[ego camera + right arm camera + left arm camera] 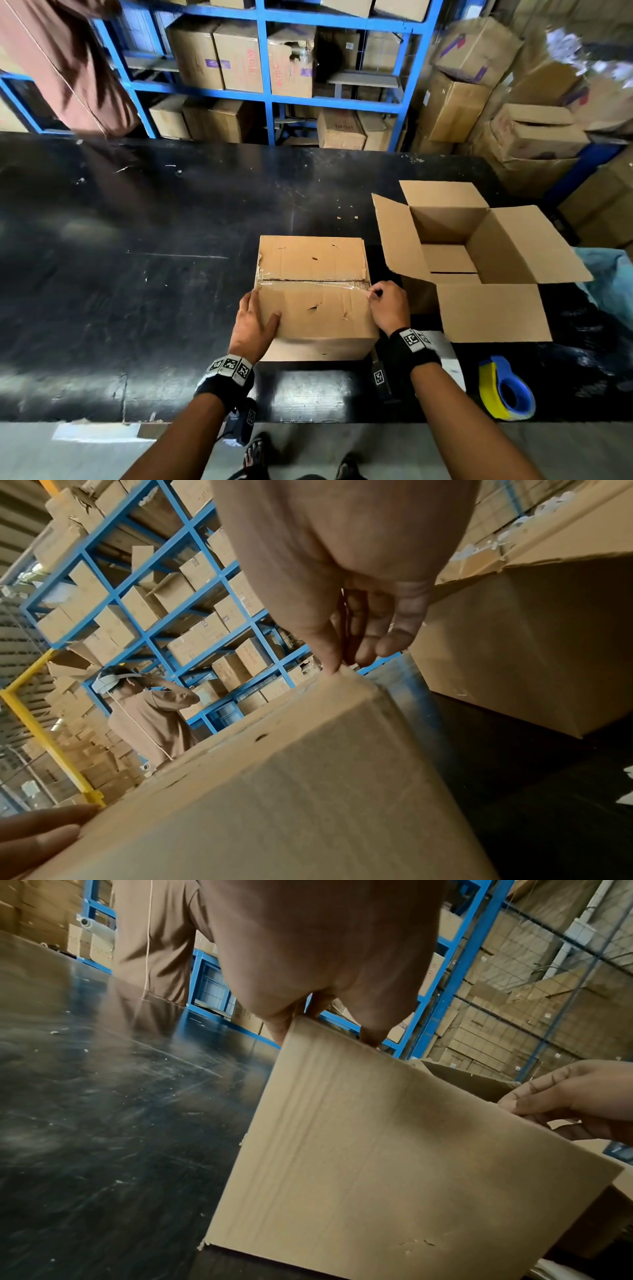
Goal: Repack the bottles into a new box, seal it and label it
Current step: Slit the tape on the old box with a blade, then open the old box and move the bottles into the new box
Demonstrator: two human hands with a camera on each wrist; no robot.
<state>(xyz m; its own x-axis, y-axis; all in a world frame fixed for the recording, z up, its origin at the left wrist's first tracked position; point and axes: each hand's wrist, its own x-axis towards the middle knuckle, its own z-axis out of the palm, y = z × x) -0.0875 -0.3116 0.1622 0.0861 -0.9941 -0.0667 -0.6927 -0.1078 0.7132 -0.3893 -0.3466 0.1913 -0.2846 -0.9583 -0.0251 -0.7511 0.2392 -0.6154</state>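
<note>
Both hands on sealed box (313, 298): left hand (253, 323) bracing, right hand (388, 305) pinching tape.

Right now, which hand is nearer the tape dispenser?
Right. The right hand picks at the clear tape at the sealed box's right edge; the left hand holds its far-side corner, farther from the tape dispenser.

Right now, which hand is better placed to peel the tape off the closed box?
Right. The right hand already has its fingertips at the clear tape end on the right edge of the closed box, seemingly pinching it. The left hand lies flat on the left side, bracing the box.
</note>
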